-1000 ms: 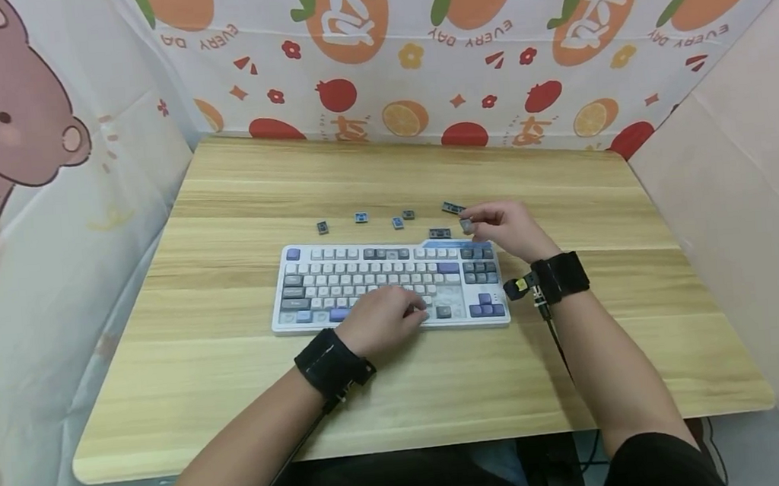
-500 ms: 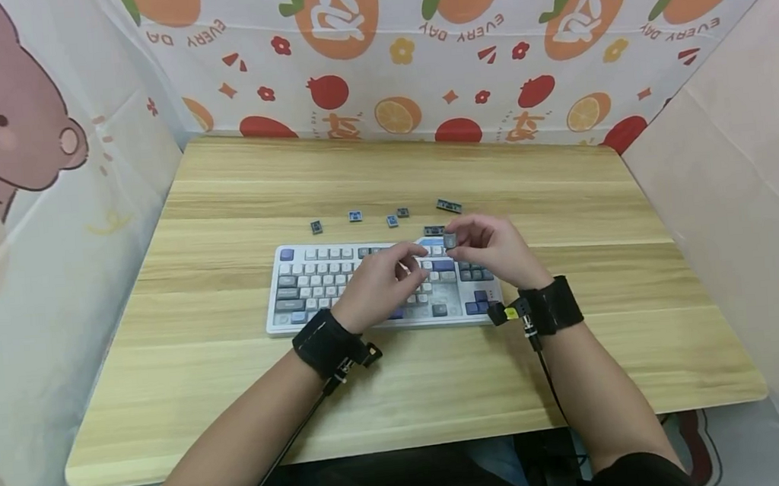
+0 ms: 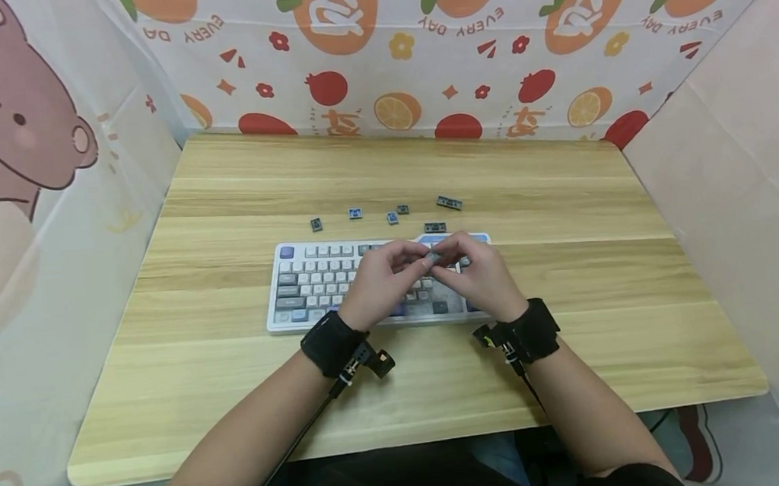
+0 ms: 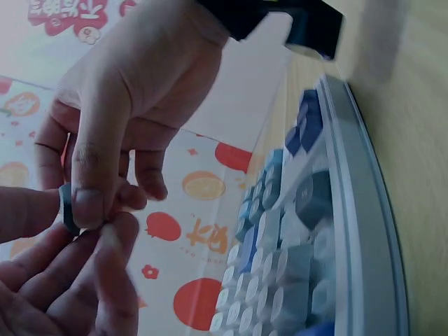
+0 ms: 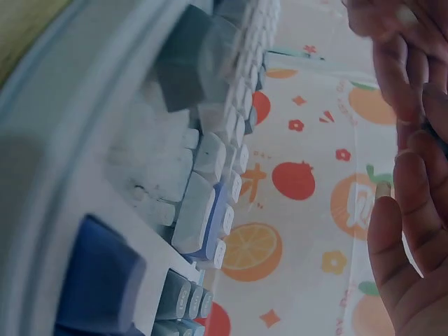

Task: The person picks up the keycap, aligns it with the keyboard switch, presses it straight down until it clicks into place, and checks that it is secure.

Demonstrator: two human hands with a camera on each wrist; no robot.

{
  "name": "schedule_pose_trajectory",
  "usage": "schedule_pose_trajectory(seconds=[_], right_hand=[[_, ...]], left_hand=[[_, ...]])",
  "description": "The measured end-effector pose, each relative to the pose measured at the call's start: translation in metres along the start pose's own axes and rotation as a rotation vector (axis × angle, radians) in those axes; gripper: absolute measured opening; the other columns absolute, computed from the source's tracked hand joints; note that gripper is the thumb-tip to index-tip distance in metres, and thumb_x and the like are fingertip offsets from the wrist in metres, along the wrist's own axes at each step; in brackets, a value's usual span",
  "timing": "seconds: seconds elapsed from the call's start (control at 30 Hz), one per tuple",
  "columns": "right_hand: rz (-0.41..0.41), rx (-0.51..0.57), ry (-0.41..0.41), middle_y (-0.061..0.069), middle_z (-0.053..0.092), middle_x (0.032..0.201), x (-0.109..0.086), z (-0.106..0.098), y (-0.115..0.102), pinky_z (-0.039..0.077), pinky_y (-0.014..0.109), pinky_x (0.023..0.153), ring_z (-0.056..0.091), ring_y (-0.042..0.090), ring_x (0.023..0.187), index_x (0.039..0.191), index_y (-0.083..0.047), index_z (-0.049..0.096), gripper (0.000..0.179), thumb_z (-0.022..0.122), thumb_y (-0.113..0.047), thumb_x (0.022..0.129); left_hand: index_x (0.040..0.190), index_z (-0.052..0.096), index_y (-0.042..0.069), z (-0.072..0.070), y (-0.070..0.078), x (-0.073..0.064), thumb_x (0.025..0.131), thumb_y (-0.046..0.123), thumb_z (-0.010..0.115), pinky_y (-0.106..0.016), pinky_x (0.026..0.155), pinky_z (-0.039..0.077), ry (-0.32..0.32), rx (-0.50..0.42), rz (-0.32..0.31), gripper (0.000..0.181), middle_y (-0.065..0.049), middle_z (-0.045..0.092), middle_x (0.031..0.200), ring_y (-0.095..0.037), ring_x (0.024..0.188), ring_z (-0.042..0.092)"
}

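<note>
Above the right half of a white keyboard (image 3: 323, 275), my left hand (image 3: 375, 286) and right hand (image 3: 488, 277) meet fingertip to fingertip. Both pinch one small grey keycap (image 3: 434, 257) between thumbs and fingers. Seen from the left wrist, this dark keycap (image 4: 67, 208) sits between the two thumbs, mostly covered by fingers. The right wrist view shows the fingers of both hands at its right edge, the keycap hidden there. Bare switch places (image 5: 150, 154) without keycaps show on the keyboard's lower right, beside a lone dark grey keycap (image 5: 189, 59).
Behind the keyboard lie several loose keycaps, among them a long dark one (image 3: 449, 202), another long one (image 3: 435, 227), a blue one (image 3: 355, 213) and a dark one (image 3: 315, 224). Each wrist wears a black strap (image 3: 332, 344) with a camera and cable. A printed curtain (image 3: 416, 58) hangs behind the table.
My right hand has brought the keycap from the keyboard's back right corner leftward and toward me. My left hand has risen from the keyboard's lower keys to meet it and now pinches it too.
</note>
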State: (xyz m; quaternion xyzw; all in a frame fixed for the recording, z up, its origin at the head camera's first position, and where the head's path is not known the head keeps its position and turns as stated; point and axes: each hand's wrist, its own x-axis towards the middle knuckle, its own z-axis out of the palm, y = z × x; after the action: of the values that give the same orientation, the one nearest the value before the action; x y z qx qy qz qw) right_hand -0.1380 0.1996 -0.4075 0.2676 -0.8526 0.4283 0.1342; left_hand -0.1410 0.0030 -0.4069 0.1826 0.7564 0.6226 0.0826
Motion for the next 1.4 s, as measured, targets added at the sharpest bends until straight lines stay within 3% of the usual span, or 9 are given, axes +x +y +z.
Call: schedule_pose_trajectory(seconds=[0.23,0.47,0.63,0.83,1.07,1.4], right_hand=[[-0.094,-0.131,-0.067,0.003,0.071,0.101,-0.003,-0.002,-0.005,0.055,0.031,0.079,0.066,0.013,0.089,0.108,-0.009,0.066,0.026,0.077,-0.011,0.085],[-0.254,-0.344,-0.164,0.004,0.074,0.099,-0.001,-0.014,-0.011,0.055,0.033,0.083,0.067,0.016,0.092,0.108,-0.009,0.074,0.022,0.076,-0.013,0.086],[-0.278,-0.406,-0.221,0.004,0.075,0.096,-0.001,-0.017,-0.010,0.056,0.030,0.078,0.069,0.015,0.086,0.109,-0.008,0.075,0.022,0.075,-0.014,0.088],[-0.208,-0.467,-0.265,0.002,0.072,0.086,-0.008,-0.021,0.000,0.055,0.028,0.070,0.066,0.012,0.076,0.102,-0.007,0.075,0.015,0.072,-0.016,0.089],[0.038,-0.405,-0.437,-0.007,0.066,0.072,-0.020,-0.028,0.017,0.045,0.019,0.054,0.052,0.001,0.059,0.095,-0.011,0.076,0.011,0.072,-0.020,0.089],[0.129,-0.333,-0.535,-0.006,0.072,0.083,-0.029,-0.023,0.024,0.049,0.020,0.061,0.058,-0.001,0.066,0.093,-0.013,0.077,0.010,0.074,-0.021,0.087]], left_hand=[[0.102,0.073,0.009,-0.001,-0.003,0.003,0.090,0.016,0.072,-0.031,0.076,0.057,0.065,-0.052,0.043,0.014,-0.005,0.073,0.100,-0.016,0.091,0.071],[0.108,0.065,0.004,-0.001,-0.005,0.003,0.089,0.010,0.071,-0.030,0.075,0.057,-0.002,-0.058,-0.005,0.021,-0.008,0.070,0.095,-0.018,0.087,0.068],[0.114,0.062,-0.001,0.000,-0.006,0.002,0.090,0.009,0.070,-0.032,0.072,0.056,-0.041,-0.054,-0.032,0.027,-0.011,0.069,0.098,-0.021,0.087,0.068],[0.123,0.055,0.001,0.001,-0.008,-0.002,0.093,0.009,0.065,-0.031,0.075,0.056,-0.140,-0.077,-0.074,0.032,-0.014,0.071,0.109,-0.021,0.095,0.070],[0.132,0.051,0.005,0.001,-0.017,-0.005,0.095,0.016,0.064,-0.028,0.055,0.044,-0.196,0.005,-0.138,0.041,-0.015,0.073,0.105,-0.018,0.075,0.071],[0.134,0.050,0.006,0.003,-0.023,-0.009,0.093,0.017,0.065,-0.035,0.063,0.054,-0.236,0.063,-0.162,0.045,-0.010,0.074,0.094,-0.024,0.074,0.070]])
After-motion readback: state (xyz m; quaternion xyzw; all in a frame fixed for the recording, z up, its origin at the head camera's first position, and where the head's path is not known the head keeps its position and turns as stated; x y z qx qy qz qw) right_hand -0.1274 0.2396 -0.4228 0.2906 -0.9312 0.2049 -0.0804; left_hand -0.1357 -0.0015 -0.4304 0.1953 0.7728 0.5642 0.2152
